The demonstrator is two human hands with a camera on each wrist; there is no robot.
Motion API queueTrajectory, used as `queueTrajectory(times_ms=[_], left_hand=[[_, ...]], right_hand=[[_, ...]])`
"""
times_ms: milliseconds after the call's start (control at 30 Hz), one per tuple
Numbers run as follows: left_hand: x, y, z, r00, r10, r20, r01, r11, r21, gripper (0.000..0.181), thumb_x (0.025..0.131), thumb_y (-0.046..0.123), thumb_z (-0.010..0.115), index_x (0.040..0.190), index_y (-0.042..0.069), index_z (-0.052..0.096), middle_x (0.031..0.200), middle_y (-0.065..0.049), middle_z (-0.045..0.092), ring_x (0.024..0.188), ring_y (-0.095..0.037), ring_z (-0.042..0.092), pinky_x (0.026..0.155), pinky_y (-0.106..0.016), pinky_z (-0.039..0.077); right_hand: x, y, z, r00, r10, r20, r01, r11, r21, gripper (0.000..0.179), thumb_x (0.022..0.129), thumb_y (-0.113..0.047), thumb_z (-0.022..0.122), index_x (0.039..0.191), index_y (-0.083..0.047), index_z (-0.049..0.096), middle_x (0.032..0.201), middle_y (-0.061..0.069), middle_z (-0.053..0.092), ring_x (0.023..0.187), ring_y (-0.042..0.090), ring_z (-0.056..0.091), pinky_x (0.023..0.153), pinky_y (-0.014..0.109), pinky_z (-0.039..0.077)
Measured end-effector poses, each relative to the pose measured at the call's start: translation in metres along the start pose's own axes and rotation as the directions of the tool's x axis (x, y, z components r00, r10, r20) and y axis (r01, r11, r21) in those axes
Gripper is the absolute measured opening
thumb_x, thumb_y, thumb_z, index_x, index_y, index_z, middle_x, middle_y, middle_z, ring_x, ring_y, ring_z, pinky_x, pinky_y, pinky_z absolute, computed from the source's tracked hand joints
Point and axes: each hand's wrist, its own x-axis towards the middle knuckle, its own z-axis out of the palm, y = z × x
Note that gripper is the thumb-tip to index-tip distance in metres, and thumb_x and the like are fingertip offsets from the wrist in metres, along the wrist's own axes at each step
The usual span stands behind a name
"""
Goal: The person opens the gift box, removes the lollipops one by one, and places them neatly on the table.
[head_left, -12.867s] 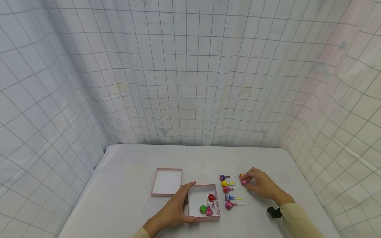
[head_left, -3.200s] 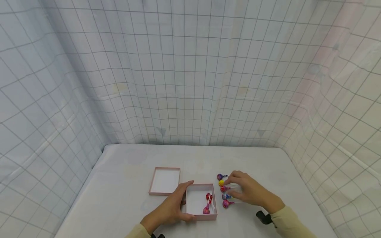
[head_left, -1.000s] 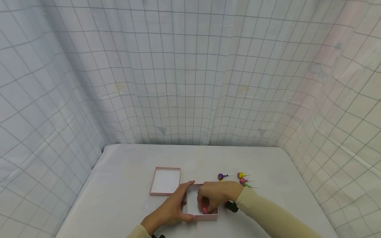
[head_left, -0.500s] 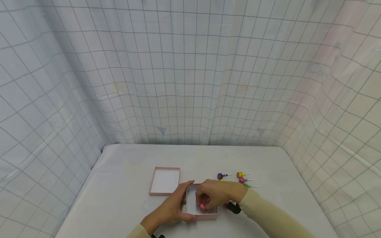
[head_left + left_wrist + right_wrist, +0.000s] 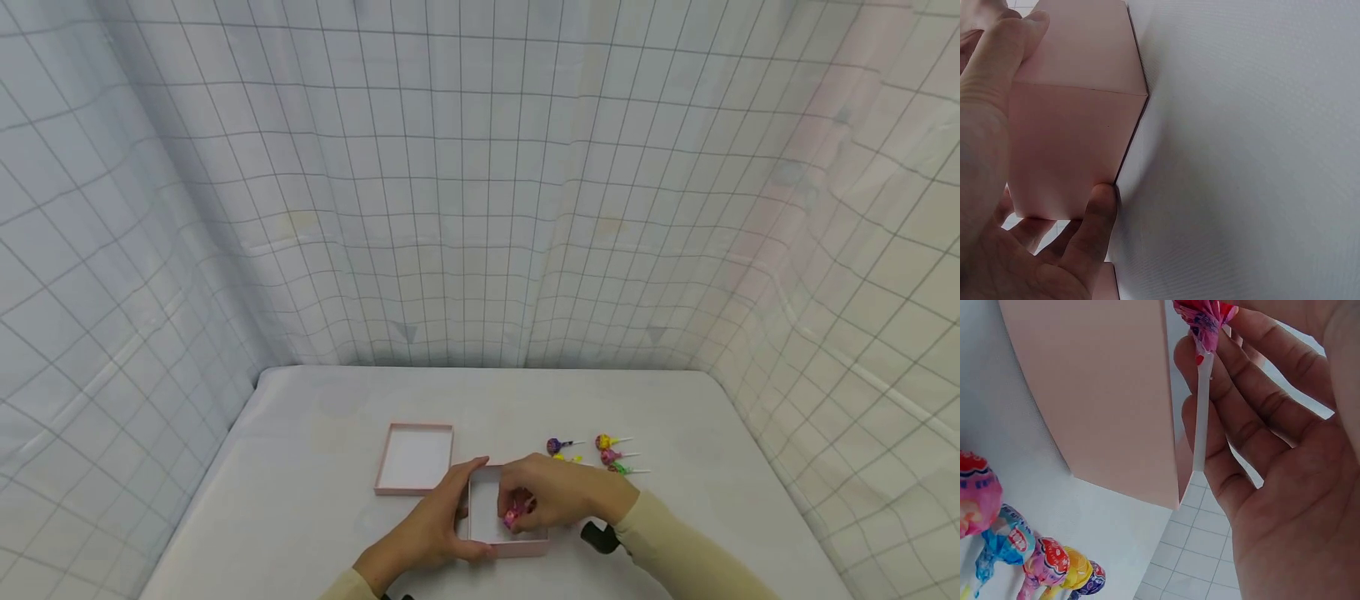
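Observation:
My left hand [image 5: 429, 527] grips a pink open box [image 5: 517, 550] along its left side. In the left wrist view, its thumb and fingers lie on opposite walls of the box [image 5: 1069, 144]. My right hand [image 5: 558, 490] reaches over the box's right part and pinches a pink-and-red lollipop [image 5: 512, 517] by its wrapped head. The right wrist view shows the lollipop [image 5: 1204, 325] with its white stick [image 5: 1202, 415] near the pink wall, the other fingers loosely bent behind it. The right hand hides much of the box's inside.
A shallow lid [image 5: 414, 458] lies behind and left of the box. Right of it, a purple lollipop [image 5: 553, 446], a yellow one [image 5: 558, 457] and, in the right wrist view, a blue one [image 5: 1010, 537] stand in a row. Farther right lies a green lollipop [image 5: 619, 469] below two others.
The green lollipop has gone from the box to the right-hand column on the table. My right hand has come from the lollipop row into the box and now pinches the pink-and-red lollipop.

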Motion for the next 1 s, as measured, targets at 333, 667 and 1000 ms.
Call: queueTrajectory(times_ms=[333, 667, 1000], left_hand=[[-0.003, 0.005, 0.004, 1.0, -0.029, 0.006, 0.03, 0.999, -0.027, 0.126, 0.086, 0.039, 0.106, 0.184, 0.016, 0.03, 0.177, -0.011, 0.046, 0.139, -0.026, 0.06, 0.114, -0.029, 0.063], [-0.005, 0.009, 0.007, 0.999, -0.033, 0.0, 0.033, 0.999, -0.023, 0.127, 0.086, 0.039, 0.106, 0.184, 0.017, 0.029, 0.179, -0.013, 0.044, 0.141, -0.029, 0.061, 0.114, -0.033, 0.064], [-0.005, 0.01, 0.007, 0.998, -0.062, 0.003, 0.062, 0.998, 0.03, 0.127, 0.087, 0.047, 0.105, 0.185, 0.018, 0.028, 0.182, -0.014, 0.043, 0.143, -0.029, 0.06, 0.116, -0.038, 0.064]], right_hand=[[-0.021, 0.001, 0.002, 0.993, 0.087, -0.078, -0.086, 0.996, 0.027, 0.016, 0.104, -0.02, 0.091, 0.11, -0.028, 0.078, 0.103, -0.015, 0.068, 0.096, 0.001, 0.064, 0.087, 0.018, 0.059], [-0.038, 0.004, 0.002, 0.985, 0.066, -0.157, -0.062, 0.998, 0.034, 0.013, 0.105, -0.018, 0.087, 0.112, -0.025, 0.079, 0.105, -0.012, 0.071, 0.096, -0.003, 0.062, 0.087, 0.019, 0.061], [-0.057, 0.012, 0.002, 0.968, 0.091, -0.235, -0.083, 0.996, 0.041, 0.013, 0.106, -0.022, 0.088, 0.115, -0.025, 0.08, 0.108, -0.013, 0.073, 0.095, 0.001, 0.064, 0.084, 0.022, 0.062]])
